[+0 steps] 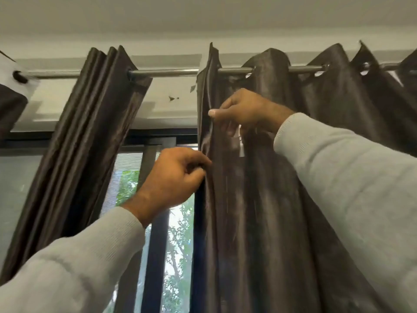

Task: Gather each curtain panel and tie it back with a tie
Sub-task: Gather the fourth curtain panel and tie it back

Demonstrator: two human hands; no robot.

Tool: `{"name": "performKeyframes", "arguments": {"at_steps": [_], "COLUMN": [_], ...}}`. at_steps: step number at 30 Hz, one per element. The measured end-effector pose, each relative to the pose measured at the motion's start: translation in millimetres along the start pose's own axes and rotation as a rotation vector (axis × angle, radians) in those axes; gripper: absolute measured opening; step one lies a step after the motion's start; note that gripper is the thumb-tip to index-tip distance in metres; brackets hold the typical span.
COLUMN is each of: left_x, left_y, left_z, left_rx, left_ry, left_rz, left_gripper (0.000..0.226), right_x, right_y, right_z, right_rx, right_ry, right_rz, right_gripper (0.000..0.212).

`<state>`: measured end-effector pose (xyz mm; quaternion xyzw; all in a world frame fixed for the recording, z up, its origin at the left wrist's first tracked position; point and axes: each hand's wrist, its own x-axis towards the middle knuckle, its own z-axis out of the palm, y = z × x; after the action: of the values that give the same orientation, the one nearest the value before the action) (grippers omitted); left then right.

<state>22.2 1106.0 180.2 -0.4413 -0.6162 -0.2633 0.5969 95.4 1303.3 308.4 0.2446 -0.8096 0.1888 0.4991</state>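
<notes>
So right now I'm up near the curtain rod (pixel 162 72) working on the right-hand curtain panel (pixel 266 199). My left hand (pixel 173 177) is pinching its leading edge, fingers curled around the fold, and my right hand (pixel 246 109) is higher up on that same edge, thumb and fingers nipping the fabric just below the rod. There's something small and pale hanging under my right palm; can't tell if it's a tag or a tie.

Progress-wise, I'd say I'm only at the gathering stage here. This panel is spread out in loose waves along the rod, so it needs bunching, and I see no tie around it. The left curtain panel (pixel 90 132) is already stacked in tight pleats, but whether it's tied lower down is out of view.

The panel hangs straight down from the rod, long axis vertical, folds running top to bottom, free edge facing the window (pixel 178 245).
</notes>
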Motion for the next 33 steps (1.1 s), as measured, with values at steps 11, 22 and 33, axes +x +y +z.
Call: {"name": "performKeyframes", "arguments": {"at_steps": [11,22,33], "left_x": [9.1,-10.8,-7.9], "left_y": [27.8,44.8,35.9], "left_z": [23.5,8.2,-1.6], "left_rx": [0.152,0.32,0.167], "left_ry": [0.251,0.125,0.049], "left_rz": [-0.225,-0.086,-0.003], "left_gripper": [0.025,0.04,0.035], "right_x": [-27.7,14.5,18.8], "right_y": [111.5,7.4,-28.9], "right_z": [-54.5,22.2,16.7], "right_rx": [-0.501,-0.176,-0.287], "right_ry": [0.499,0.215,0.153], "right_rz": [0.525,-0.118,-0.089], "right_gripper": [0.05,0.024,0.03]}}
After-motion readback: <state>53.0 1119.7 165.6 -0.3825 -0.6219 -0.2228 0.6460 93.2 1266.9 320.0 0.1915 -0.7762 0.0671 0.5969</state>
